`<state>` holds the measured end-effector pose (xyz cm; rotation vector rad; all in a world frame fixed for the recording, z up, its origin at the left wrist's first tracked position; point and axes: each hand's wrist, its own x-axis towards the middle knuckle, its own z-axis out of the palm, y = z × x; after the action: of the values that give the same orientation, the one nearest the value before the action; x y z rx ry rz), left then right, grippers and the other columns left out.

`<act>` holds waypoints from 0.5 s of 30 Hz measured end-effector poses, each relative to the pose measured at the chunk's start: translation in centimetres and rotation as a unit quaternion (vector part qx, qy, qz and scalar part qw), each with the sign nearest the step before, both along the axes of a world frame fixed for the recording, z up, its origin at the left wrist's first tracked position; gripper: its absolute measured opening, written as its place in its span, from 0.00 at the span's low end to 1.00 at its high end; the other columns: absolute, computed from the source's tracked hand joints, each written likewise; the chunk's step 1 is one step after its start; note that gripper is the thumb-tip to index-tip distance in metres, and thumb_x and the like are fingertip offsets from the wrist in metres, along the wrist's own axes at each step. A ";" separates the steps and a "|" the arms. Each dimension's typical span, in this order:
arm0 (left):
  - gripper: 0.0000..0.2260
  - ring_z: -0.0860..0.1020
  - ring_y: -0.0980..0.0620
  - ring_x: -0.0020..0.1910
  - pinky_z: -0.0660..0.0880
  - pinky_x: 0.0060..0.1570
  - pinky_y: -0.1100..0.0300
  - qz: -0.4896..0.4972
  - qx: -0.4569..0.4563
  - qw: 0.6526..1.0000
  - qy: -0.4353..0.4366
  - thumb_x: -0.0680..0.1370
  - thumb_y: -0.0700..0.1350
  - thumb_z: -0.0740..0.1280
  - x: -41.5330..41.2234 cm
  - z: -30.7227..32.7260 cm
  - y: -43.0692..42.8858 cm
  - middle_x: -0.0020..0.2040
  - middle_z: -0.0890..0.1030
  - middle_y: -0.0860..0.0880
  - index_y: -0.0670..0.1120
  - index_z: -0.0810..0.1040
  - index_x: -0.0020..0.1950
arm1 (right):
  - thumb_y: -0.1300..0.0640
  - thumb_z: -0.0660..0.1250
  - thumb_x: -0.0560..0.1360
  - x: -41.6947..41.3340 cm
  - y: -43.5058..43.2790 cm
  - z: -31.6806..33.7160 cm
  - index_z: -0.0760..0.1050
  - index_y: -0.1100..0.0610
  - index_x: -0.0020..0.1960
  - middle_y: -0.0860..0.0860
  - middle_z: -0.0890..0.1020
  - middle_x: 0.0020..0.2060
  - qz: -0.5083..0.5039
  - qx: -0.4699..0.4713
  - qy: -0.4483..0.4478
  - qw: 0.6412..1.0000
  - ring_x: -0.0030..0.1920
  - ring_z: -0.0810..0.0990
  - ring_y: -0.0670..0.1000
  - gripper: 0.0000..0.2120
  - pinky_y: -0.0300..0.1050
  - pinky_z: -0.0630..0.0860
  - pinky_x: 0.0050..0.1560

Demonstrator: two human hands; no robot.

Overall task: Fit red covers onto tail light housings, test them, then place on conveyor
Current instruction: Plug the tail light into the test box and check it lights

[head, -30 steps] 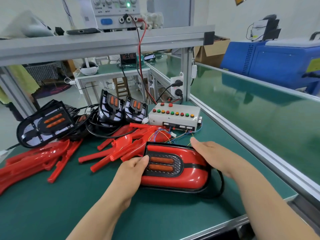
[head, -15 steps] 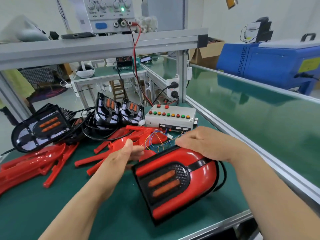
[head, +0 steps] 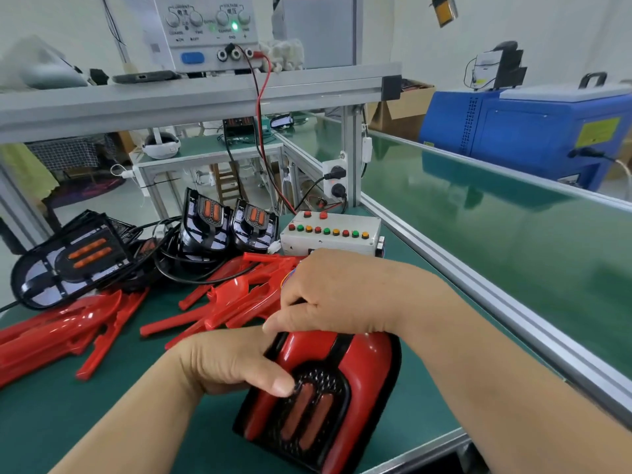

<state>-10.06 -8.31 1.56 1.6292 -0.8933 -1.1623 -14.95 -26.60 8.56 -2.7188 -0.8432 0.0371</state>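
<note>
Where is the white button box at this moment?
In the head view, the white button box sits at the back of the green bench, right of centre, just behind the right hand, with two upright uncovered housings on its left.

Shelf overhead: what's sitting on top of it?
A power supply with a green light on, a dark phone and a white bundle. A blurred grey thing sits far left. Anything behind the supply is hidden.

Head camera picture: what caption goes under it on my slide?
Left hand and right hand hold a red-covered tail light at the green bench, loose red covers behind.
</note>
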 end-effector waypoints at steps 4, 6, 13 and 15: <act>0.44 0.72 0.36 0.70 0.65 0.71 0.38 0.065 -0.040 0.997 0.026 0.65 0.58 0.80 -1.7 -1.4 0.0 0.69 0.74 0.37 0.40 0.68 0.74 | 0.37 0.67 0.75 0.7 -0.7 -1.0 0.81 0.56 0.41 0.52 0.81 0.35 -0.039 0.084 0.051 0.994 0.37 0.79 0.51 0.22 0.53 0.78 0.44; 0.40 0.73 0.32 0.67 0.66 0.69 0.34 0.077 -0.061 0.995 0.027 0.67 0.57 0.78 -2.2 -2.0 0.2 0.67 0.75 0.33 0.38 0.71 0.71 | 0.36 0.67 0.73 0.9 -1.4 -1.8 0.82 0.49 0.44 0.45 0.83 0.40 -0.088 0.198 0.037 0.976 0.41 0.80 0.43 0.17 0.45 0.78 0.47; 0.32 0.78 0.33 0.62 0.77 0.58 0.43 0.221 -0.199 0.954 0.046 0.69 0.59 0.77 -2.2 -3.0 2.8 0.63 0.79 0.34 0.42 0.78 0.66 | 0.40 0.64 0.77 -0.2 -5.6 -6.9 0.79 0.39 0.54 0.30 0.82 0.50 -0.347 0.540 -0.010 0.767 0.52 0.77 0.28 0.09 0.33 0.71 0.55; 0.33 0.82 0.38 0.56 0.80 0.51 0.49 0.285 -0.227 0.929 0.065 0.65 0.61 0.79 -1.9 -3.1 3.0 0.58 0.82 0.36 0.43 0.81 0.62 | 0.38 0.61 0.78 -0.7 -4.6 -9.0 0.76 0.39 0.57 0.36 0.82 0.55 -0.352 0.548 0.091 0.753 0.57 0.77 0.34 0.12 0.41 0.72 0.62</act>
<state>-11.91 -5.27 -1.50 1.2825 -0.4965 -0.5891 -15.60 -31.25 -0.49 -1.6586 0.2672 -0.2646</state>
